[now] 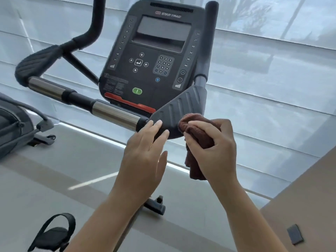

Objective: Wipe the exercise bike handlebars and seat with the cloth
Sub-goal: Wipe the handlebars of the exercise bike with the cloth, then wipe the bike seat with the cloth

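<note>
The cloth [198,135] was fuzzy terry; the handlebar [112,113] had glossy metal sleeves, and its near pad [181,108] was ribbed, matt plastic.

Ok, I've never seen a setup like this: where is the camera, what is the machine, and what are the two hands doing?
There is only one picture, taken by a wide-angle camera worn on the person's head, looking forward and down. There is no robot: those are a person's bare hands. The machine is an exercise bike, and the dark panel with a screen and keypad is its console. The handlebars run across below it, with shiny metal sections and a ribbed pad at the right end. The right hand grips a brown cloth and holds it against that pad's edge. The left hand is open, its straight fingers resting on the pad's near end. At bottom left is a pedal with a strap. The seat is not in view.
</note>
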A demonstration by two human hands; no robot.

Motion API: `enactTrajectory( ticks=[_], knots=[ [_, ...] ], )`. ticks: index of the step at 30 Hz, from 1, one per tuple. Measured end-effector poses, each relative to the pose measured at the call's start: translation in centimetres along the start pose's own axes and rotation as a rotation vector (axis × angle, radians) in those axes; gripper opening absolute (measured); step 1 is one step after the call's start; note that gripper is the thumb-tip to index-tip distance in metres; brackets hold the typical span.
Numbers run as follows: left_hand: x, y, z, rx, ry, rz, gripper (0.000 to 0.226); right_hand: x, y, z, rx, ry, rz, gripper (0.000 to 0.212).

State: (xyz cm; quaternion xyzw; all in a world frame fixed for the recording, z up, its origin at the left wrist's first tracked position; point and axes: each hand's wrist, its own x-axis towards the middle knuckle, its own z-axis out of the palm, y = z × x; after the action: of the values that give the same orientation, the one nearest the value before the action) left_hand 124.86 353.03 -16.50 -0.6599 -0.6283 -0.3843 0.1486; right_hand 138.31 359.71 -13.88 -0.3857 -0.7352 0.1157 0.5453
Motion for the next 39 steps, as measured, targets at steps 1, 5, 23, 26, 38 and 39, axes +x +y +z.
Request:
enactTrajectory(
  ticks=[1,5,23,26,38,39],
  knots=[
    [-0.7,0.4,0.0,0.014,0.013,-0.026,0.032,-0.5,0.3,-0.4,0.026,-0.037,-0.007,0.025],
    [-4.4,1.8,0.0,0.065,0.009,-0.156,0.029,-3.3,1.4,-1.5,0.095,-0.189,-0.042,0.024],
    [-18.9,3.6,-5.4,0.303,-0.033,-0.478,0.024,-12.9,-2.7,0.6,0.305,-0.545,-0.058,0.024],
    [-21.7,3.3,-7.4,0.319,-0.001,-0.499,0.025,-15.1,-4.8,1.3,0.285,-0.571,-0.09,0.026],
    [-37.3,0.3,-18.4,0.343,-0.023,-0.641,0.026,-29.5,-16.0,3.4,0.247,-0.686,-0.081,0.025],
    [-38.6,-0.2,-19.2,0.339,-0.038,-0.642,0.027,-30.6,-16.9,3.6,0.232,-0.684,-0.076,0.025]
  ],
)
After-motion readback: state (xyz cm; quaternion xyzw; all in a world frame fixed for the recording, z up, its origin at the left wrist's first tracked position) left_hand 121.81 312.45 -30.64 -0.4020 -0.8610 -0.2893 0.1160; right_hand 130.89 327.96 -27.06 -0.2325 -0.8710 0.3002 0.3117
